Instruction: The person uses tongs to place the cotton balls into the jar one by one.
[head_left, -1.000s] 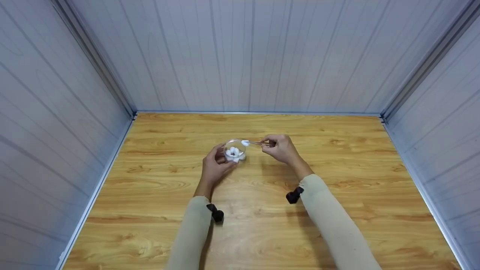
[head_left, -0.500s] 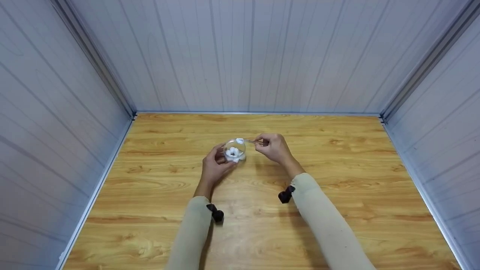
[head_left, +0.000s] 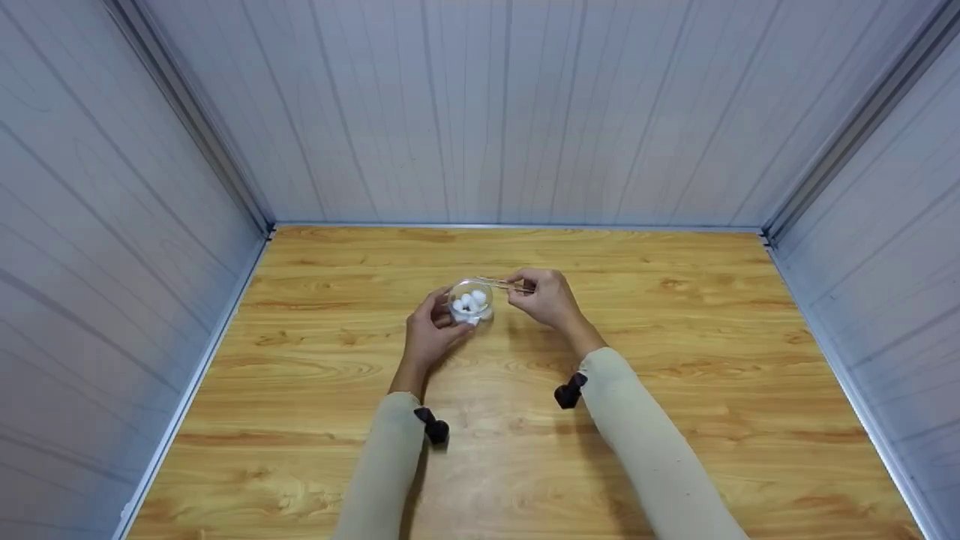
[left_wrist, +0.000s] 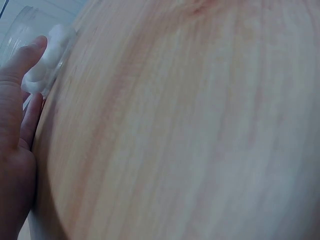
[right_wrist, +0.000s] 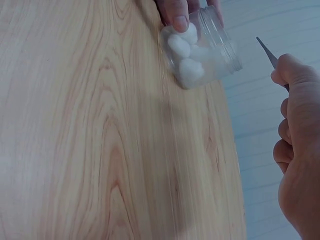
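Observation:
A clear, open-topped jar (right_wrist: 212,72) with a threaded neck stands on the wooden table, several white cotton balls (right_wrist: 191,70) inside it. My left hand (head_left: 429,336) holds the jar from the left, thumb at the front and fingers around the far side. In the left wrist view, the thumb (left_wrist: 30,56) lies against the jar's wall. My right hand (head_left: 549,300) pinches a pair of slim metal tweezers (head_left: 496,283) and points them left. The tweezer tips are over the jar's far right rim, with no cotton between them.
Pale panelled walls (head_left: 480,112) enclose the wooden tabletop (head_left: 495,450) at the back and both sides. A small black device (head_left: 571,391) is strapped at the right sleeve's cuff, another black device (head_left: 435,427) at the left.
My right hand has moved left, bringing the tweezers over the jar. The cotton ball in their tips has been let go and now lies among the others. My left hand stays put.

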